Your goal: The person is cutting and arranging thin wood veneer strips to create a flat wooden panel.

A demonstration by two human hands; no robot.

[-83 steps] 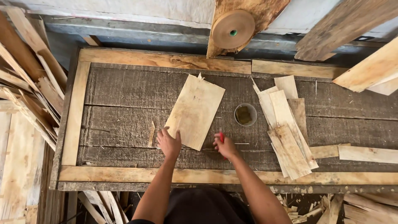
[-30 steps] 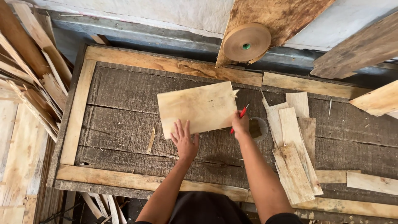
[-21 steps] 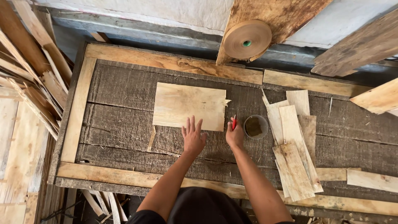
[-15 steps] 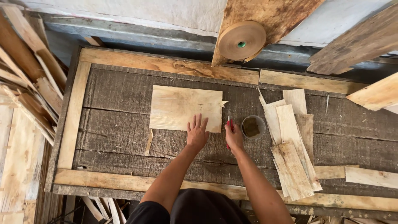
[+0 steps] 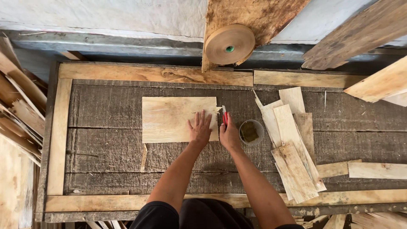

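Forearms reach up from the bottom edge over a dark wooden table (image 5: 106, 157) framed by pale boards. The left hand (image 5: 200, 129) lies flat with fingers spread on the lower right corner of a thin wood sheet (image 5: 169, 118), which lies square on the tabletop under the fingertips. Just beside it, the right hand (image 5: 229, 133) is closed around a red-handled knife (image 5: 224, 116), whose blade points away along the sheet's right edge. A small round cup (image 5: 251, 132) stands just right of that hand, with a pile of wood strips (image 5: 292, 144) beyond it. Farther back, a roll of brown tape (image 5: 229, 44) hangs against a board at the wall.
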